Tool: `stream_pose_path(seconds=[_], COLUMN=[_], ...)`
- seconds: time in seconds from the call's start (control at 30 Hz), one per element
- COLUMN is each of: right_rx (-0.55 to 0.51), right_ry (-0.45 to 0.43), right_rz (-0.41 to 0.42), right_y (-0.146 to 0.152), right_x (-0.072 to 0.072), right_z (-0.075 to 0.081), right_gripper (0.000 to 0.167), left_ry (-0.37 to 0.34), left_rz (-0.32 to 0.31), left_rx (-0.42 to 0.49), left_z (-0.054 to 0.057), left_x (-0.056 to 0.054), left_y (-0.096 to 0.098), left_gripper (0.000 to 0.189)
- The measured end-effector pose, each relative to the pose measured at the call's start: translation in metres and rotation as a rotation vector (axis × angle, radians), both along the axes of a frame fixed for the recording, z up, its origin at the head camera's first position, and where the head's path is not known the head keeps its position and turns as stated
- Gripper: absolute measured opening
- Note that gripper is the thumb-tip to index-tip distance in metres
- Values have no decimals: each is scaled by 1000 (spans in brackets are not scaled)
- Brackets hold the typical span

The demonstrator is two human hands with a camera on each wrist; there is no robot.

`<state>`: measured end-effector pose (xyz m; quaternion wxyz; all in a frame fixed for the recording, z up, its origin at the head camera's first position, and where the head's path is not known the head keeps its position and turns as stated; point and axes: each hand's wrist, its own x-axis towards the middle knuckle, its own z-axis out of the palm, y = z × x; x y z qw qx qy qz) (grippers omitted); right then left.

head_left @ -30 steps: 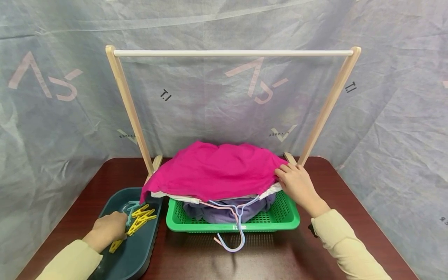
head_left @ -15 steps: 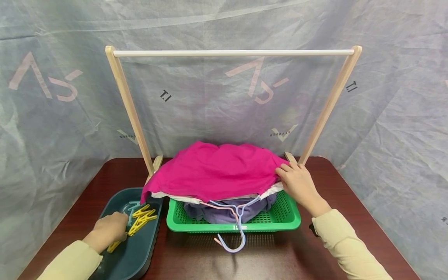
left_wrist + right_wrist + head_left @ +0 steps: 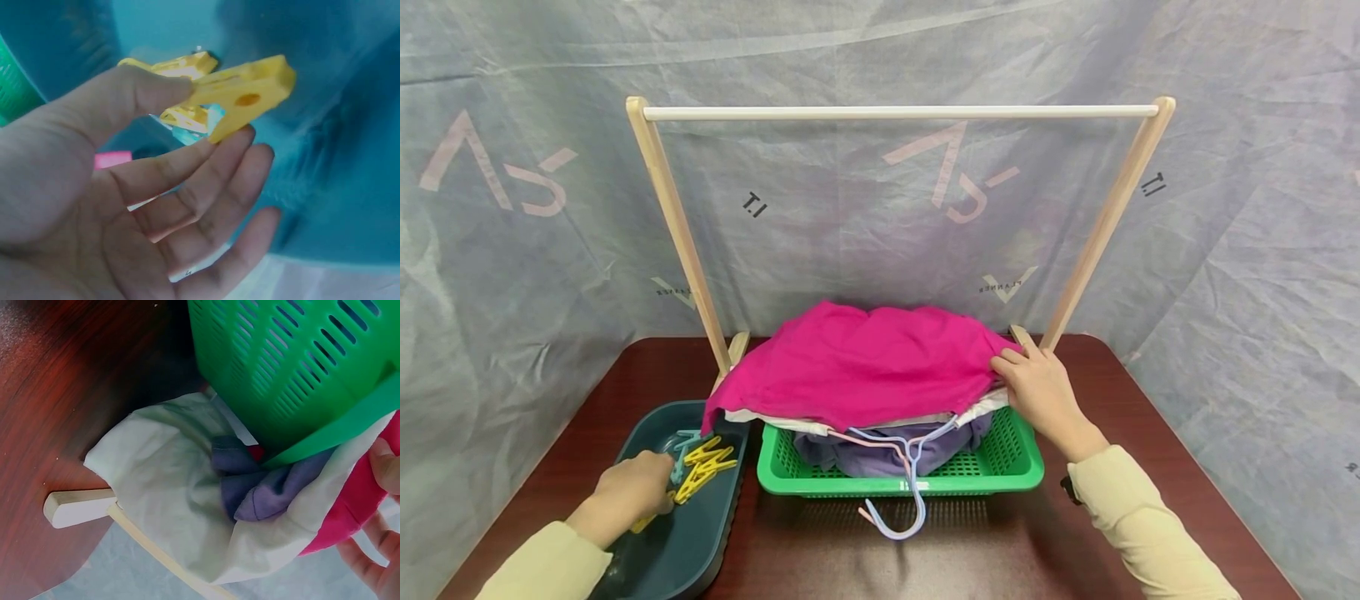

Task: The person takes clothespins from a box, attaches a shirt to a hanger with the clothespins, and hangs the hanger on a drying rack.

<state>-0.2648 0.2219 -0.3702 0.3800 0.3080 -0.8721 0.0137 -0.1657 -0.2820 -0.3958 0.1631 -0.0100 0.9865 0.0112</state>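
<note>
My left hand [image 3: 632, 492] is low in the dark blue tub [image 3: 711, 546]. In the left wrist view its thumb and forefinger pinch a yellow clothespin [image 3: 272, 81], the other fingers spread loosely. More yellow clothespins [image 3: 703, 471] and some light blue ones [image 3: 685, 442] lie beside it. At the other side, my right hand [image 3: 1045, 396] pinches the edge of a bright pink garment [image 3: 872, 358]. White cloth [image 3: 162, 469] hangs under the pink in the right wrist view. Blue and pink hangers [image 3: 917, 508] poke out in front, hooks toward me.
Beneath the garment stands a green perforated basket [image 3: 835, 486] with purple cloth [image 3: 880, 458] in it. Behind rises a wooden rack with a white bar [image 3: 895, 113] and slanted posts [image 3: 1105, 225]. Grey sheeting [image 3: 842, 233] backs the dark red-brown table [image 3: 820, 550].
My left hand has shifted very slightly in the tub, covering more of the nearest yellow clothespin. The right hand has edged slightly rightward; the garment, hangers and basket look almost unchanged.
</note>
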Motion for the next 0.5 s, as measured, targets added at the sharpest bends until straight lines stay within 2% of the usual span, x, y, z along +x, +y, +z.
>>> stream_pose_path(seconds=[0.13, 0.27, 0.5], right_rx=[-11, -19, -39], right_ry=[4, 6, 4], right_rz=[-3, -7, -6], right_y=[0, 0, -1], right_x=[0, 0, 0], right_z=[1, 2, 3], right_gripper=[24, 28, 33], left_ry=[24, 71, 241], left_rz=[5, -28, -93], left_rx=[-3, -34, -78], left_z=[5, 10, 19], left_x=[2, 4, 10], left_y=[0, 0, 2], left_gripper=[32, 36, 48])
